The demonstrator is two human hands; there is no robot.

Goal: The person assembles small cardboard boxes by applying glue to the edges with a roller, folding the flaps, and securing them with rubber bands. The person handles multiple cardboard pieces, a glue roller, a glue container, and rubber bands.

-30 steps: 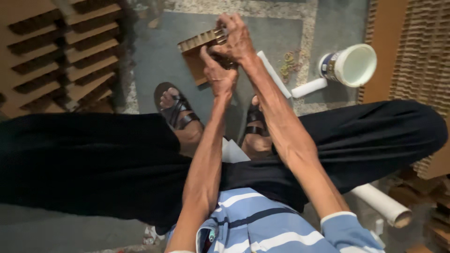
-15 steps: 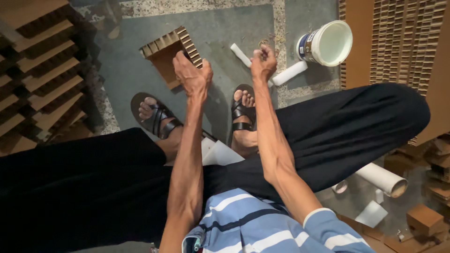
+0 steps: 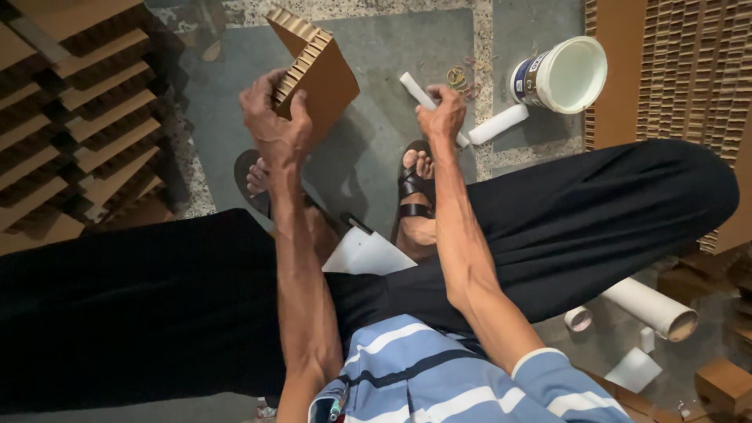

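Two hands busy: left hand [image 3: 274, 125] grips a honeycomb cardboard corner piece [image 3: 317, 70], lifted above the floor [image 3: 376, 86]. Right hand [image 3: 442, 116] is closed around a white tube [image 3: 419, 92], near the white bucket [image 3: 565, 74].

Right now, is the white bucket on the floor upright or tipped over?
Tipped. The white bucket lies on its side on the floor, its open mouth facing the camera, with a white interior and no visible contents.

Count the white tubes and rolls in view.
4, possibly more hidden: a thin white tube in the right hand, a short white tube beside the white bucket, a large cardboard tube and a small white roll lower right.
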